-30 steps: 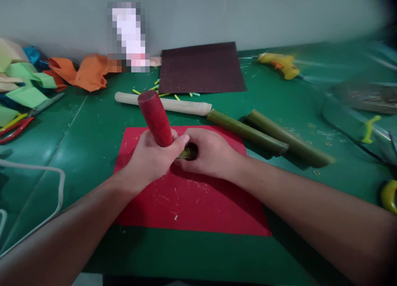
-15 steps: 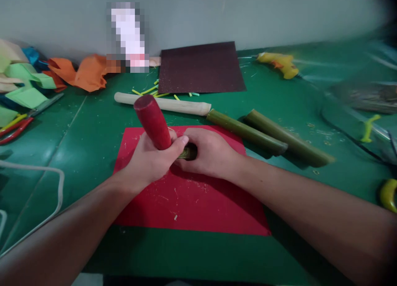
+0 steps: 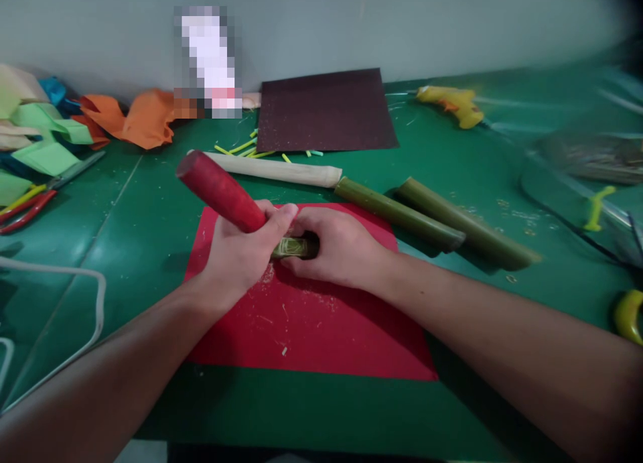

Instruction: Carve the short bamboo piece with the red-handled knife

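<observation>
My left hand (image 3: 241,255) is wrapped round a thick red handle (image 3: 218,190) that slants up and to the left. My right hand (image 3: 339,248) is closed over a short green bamboo piece (image 3: 294,247) lying on a red sheet (image 3: 311,322). The two hands touch at the middle of the sheet. The lower end of the red-handled tool is hidden between my hands, against the bamboo piece. Fine shavings are scattered on the sheet in front of my hands.
Behind the red sheet lie a pale wooden stick (image 3: 274,168) and two long green bamboo sticks (image 3: 452,225). A dark sandpaper sheet (image 3: 324,109) and a yellow glue gun (image 3: 452,102) sit further back. Coloured paper (image 3: 130,118) and red-handled pliers (image 3: 27,205) are at left, a white cable (image 3: 75,275) near the left edge.
The red handle has tipped from nearly upright down toward the left. More of the green bamboo piece shows between my hands. My right hand has stayed in place.
</observation>
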Tool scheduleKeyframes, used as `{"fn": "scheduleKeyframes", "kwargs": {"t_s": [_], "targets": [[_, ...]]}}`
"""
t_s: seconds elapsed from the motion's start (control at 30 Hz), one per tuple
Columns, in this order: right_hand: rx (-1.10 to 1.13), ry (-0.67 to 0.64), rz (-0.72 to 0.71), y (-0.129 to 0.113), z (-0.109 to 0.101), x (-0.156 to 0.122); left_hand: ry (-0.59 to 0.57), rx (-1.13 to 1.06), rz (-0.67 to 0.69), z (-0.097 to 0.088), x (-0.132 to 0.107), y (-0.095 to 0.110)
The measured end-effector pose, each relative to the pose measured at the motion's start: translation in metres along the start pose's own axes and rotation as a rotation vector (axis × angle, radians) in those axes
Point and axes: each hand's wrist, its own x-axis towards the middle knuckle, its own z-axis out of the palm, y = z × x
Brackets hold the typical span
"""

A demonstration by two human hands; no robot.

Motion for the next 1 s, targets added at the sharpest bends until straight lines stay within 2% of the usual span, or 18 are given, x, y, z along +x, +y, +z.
{"fn": "scheduleKeyframes", "kwargs": {"t_s": [0.17, 0.37, 0.6, 0.8, 1.0], "targets": [[0.024, -0.001, -0.036, -0.0007, -0.0001, -0.0013, -0.056, 0.012, 0.007, -0.0018, -0.0039, -0.0027], [-0.023, 0.045, -0.028, -0.0008, 0.0000, -0.0024, -0.190, 0.069, 0.054, -0.0028, -0.0025, -0.0055], [0.004, -0.002, -0.010, -0.0033, -0.0017, -0.0011, 0.007, 0.019, 0.025, 0.0018, -0.0009, -0.0030], [0.022, -0.007, -0.009, -0.0033, -0.0014, -0.0015, -0.021, -0.020, -0.003, -0.0006, -0.0011, -0.0004], [-0.021, 0.043, -0.032, -0.0011, 0.0003, -0.0021, -0.166, 0.052, 0.037, -0.0024, -0.0015, -0.0086]]}}
